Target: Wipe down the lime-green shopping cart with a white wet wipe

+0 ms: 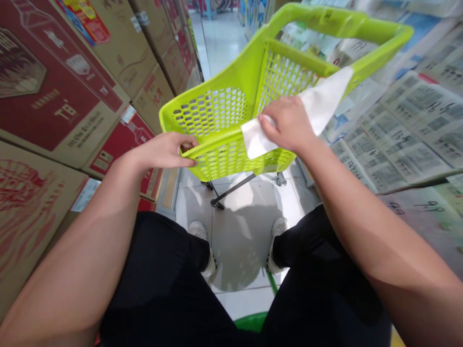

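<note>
A lime-green shopping cart (213, 101) with lattice walls stands in front of me, its handle at the upper right. My left hand (173, 148) grips the rim at the cart's near left corner, thumb outside and fingers curled inside. Under my right hand (287, 120) is a white cloth (327, 99), pressed against the rim of the near side wall. One end of the cloth hangs over the outside of the lattice; the rest spreads toward the handle. The fingertips of my right hand are partly hidden behind the rim and cloth.
Stacked cardboard cartons (54, 77) line the left side. Wrapped packs with handwritten prices (408, 130) fill the right side. Below are the cart's wheels (217, 204), my shoes on the tiled floor (242, 231), and a green plastic object (251, 322) between my legs.
</note>
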A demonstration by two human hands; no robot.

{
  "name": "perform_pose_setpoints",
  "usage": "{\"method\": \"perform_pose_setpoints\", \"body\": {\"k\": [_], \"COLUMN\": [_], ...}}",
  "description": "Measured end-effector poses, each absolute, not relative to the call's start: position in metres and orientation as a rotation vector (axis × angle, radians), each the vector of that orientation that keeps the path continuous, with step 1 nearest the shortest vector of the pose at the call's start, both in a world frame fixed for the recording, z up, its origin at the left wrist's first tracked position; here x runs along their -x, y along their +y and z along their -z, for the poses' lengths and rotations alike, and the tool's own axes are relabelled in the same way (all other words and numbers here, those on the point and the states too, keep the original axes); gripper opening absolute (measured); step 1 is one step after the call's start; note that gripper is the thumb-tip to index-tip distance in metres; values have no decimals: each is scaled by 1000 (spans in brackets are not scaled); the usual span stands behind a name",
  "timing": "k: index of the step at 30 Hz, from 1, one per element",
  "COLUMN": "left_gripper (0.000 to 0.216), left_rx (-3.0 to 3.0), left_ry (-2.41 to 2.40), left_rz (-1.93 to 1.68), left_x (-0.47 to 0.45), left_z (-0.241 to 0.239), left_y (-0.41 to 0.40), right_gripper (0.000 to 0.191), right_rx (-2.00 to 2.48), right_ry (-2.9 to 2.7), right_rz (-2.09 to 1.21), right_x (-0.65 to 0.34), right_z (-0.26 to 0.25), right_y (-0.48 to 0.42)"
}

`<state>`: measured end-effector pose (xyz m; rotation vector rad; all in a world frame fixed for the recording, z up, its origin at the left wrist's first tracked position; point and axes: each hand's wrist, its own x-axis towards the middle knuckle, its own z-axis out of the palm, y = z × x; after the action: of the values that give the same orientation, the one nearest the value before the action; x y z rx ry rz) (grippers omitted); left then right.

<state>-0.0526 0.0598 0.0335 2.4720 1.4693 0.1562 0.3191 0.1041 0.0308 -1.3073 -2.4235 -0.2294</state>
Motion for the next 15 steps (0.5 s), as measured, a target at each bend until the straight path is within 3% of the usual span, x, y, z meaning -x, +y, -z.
{"method": "perform_pose_setpoints", "body": {"k": [6, 12, 15], "left_gripper": [41, 53, 55], "left_rx": [-2463, -2520, -2524], "left_ry": [1528, 1645, 1605], "left_rz": [-74, -53, -95], "left_x": [44, 13, 5], "left_z": [-32, -22, -21], "left_y": [66, 69, 70], "right_gripper": [76, 57, 61], "right_rx": [1452, 1180, 1015], "right_ry": [-2209, -2446, -2561], "right_rz": [372, 307, 303], "right_x": [-353, -275, -248], "right_z": [-36, -4, 2], "right_y": [114, 63, 41]}}
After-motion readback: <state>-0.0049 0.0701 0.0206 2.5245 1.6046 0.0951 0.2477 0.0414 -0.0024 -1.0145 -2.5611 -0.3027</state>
